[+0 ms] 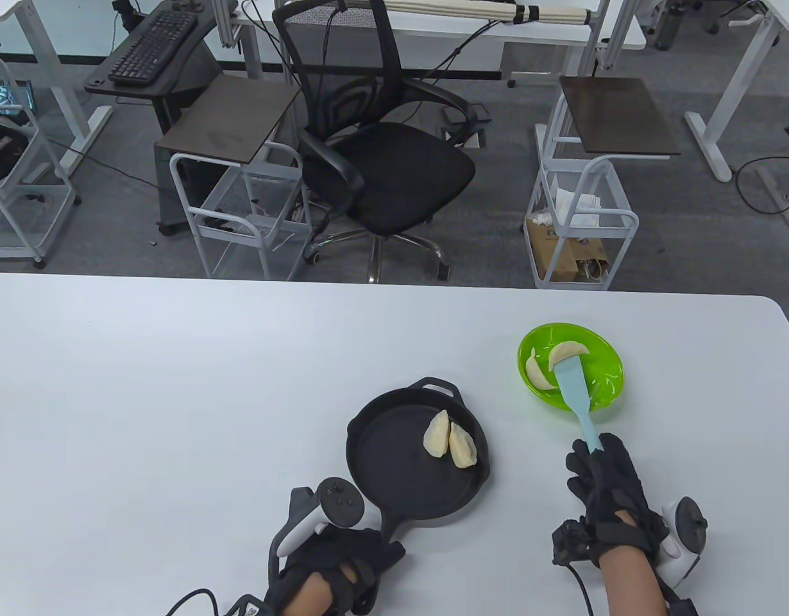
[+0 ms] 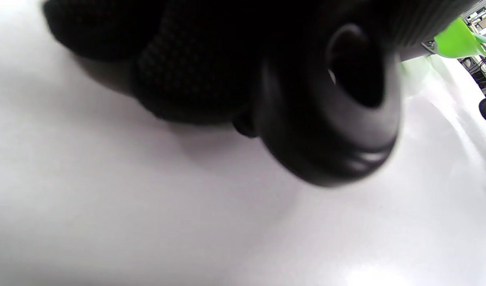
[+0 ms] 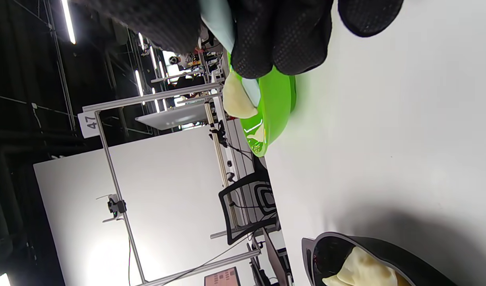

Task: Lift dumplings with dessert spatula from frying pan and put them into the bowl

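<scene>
We see black gloved fingers (image 3: 282, 39) at the top edge, gripping a pale blue spatula (image 3: 217, 22) that carries a pale dumpling (image 3: 235, 99) over a bright green plastic bowl (image 3: 276, 103). A black frying pan (image 3: 386, 250) holding more pale dumplings (image 3: 362, 270) sits on the white table (image 3: 386, 139).

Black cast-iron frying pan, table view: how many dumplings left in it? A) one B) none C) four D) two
D: two pale dumplings lie side by side in the black cast-iron frying pan; another sits on the light-blue dessert spatula over the green plastic bowl, and one more lies in that bowl.
</scene>
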`<state>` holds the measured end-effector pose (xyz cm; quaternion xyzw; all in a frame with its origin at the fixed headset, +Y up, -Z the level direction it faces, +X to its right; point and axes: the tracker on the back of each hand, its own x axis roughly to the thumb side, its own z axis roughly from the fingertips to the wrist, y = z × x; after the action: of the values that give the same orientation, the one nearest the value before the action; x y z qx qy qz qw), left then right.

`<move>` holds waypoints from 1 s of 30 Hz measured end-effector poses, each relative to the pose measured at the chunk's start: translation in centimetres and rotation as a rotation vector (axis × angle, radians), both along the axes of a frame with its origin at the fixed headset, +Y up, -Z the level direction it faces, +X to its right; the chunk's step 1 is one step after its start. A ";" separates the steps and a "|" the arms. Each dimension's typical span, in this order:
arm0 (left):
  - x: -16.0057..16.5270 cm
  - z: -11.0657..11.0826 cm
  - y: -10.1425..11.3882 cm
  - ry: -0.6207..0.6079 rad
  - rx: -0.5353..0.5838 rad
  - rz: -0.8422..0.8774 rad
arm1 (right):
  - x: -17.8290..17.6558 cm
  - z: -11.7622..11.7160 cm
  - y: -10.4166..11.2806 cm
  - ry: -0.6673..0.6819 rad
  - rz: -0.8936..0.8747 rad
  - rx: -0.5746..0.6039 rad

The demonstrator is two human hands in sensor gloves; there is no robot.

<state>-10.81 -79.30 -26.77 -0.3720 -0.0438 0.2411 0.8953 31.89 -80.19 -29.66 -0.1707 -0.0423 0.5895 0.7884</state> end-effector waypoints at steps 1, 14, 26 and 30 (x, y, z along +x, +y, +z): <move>0.0 0.0 0.0 0.000 0.000 0.000 | 0.0 0.0 0.0 0.013 -0.001 0.006; 0.0 0.1 0.0 0.001 0.003 -0.004 | -0.1 -0.5 1.7 0.072 0.270 0.038; 0.0 0.1 -0.1 -0.001 0.003 -0.003 | -0.7 -0.4 3.3 0.032 0.460 0.088; 0.0 0.0 -0.1 -0.001 0.002 -0.002 | -0.7 -0.2 3.4 0.010 0.460 0.105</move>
<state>-10.79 -79.40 -26.73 -0.3713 -0.0442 0.2398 0.8959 31.16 -76.75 -29.89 -0.1126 -0.1068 0.7515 0.6412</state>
